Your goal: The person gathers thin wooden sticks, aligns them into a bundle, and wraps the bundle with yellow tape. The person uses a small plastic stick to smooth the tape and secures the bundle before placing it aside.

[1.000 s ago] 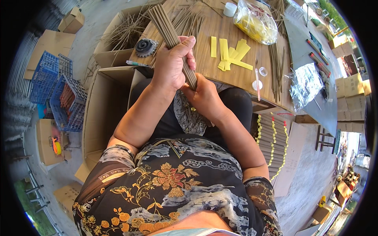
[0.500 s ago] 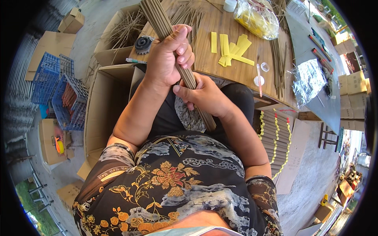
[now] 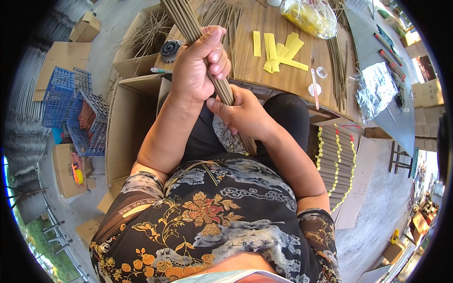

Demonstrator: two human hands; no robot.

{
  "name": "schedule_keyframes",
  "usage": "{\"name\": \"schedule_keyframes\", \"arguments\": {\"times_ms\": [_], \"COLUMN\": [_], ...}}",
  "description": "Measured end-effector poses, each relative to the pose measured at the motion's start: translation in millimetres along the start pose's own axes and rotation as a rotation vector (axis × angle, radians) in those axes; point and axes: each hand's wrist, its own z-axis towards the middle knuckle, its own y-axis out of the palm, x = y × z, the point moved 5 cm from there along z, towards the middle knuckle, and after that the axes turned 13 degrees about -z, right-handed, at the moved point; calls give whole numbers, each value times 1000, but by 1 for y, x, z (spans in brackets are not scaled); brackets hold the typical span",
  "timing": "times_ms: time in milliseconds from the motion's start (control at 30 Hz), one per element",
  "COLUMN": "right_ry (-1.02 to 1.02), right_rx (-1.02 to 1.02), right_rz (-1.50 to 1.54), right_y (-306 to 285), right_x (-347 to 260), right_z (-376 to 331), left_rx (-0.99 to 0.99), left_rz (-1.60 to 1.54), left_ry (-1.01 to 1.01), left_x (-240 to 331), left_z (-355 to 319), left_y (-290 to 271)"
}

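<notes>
A bundle of thin brown incense sticks (image 3: pixel 183 22) slants across my lap, from the far left down toward my belly. My left hand (image 3: pixel 200 66) is wrapped round its upper part, thumb on top. Lower down, my right hand (image 3: pixel 243 112) closes on the same bundle, its thumb across the sticks. The bundle's lower end rests near my shirt, over a grey crumpled cloth-like thing (image 3: pixel 223 134) in my lap. On the wooden table (image 3: pixel 283 87) ahead lie several yellow paper strips (image 3: pixel 278 53).
A clear bag of yellow material (image 3: pixel 310 18), loose sticks (image 3: pixel 336 70), a small brush-like stick (image 3: pixel 315 89) and crumpled foil (image 3: pixel 376 92) lie beyond. Left are an open cardboard box (image 3: pixel 130 127), a dark coiled object (image 3: pixel 170 50) and blue crates (image 3: pixel 59 96). Yellow-banded bundles (image 3: pixel 336 162) stand at right.
Both hands keep their hold on the bundle, which has tilted very slightly with its upper end to the left. The surroundings shift a little in the view as my head moves.
</notes>
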Motion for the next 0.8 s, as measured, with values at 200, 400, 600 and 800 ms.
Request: {"name": "schedule_keyframes", "arguments": {"times_ms": [200,400,600,800], "right_ry": [-81,-141,62,-270], "right_rx": [166,293,-134,357], "right_rz": [-261,-358,-7,-495], "right_y": [-4,-8,-5,-10], "right_x": [13,9,5,16], "right_z": [5,3,-5,6], "left_rx": [64,265,-29,394], "left_rz": [10,123,-58,152], "left_ry": [27,82,7,142], "left_x": [-2,-5,-4,-7], "left_z": [-1,-1,0,-2], "left_y": [-9,-7,-10,-7]}}
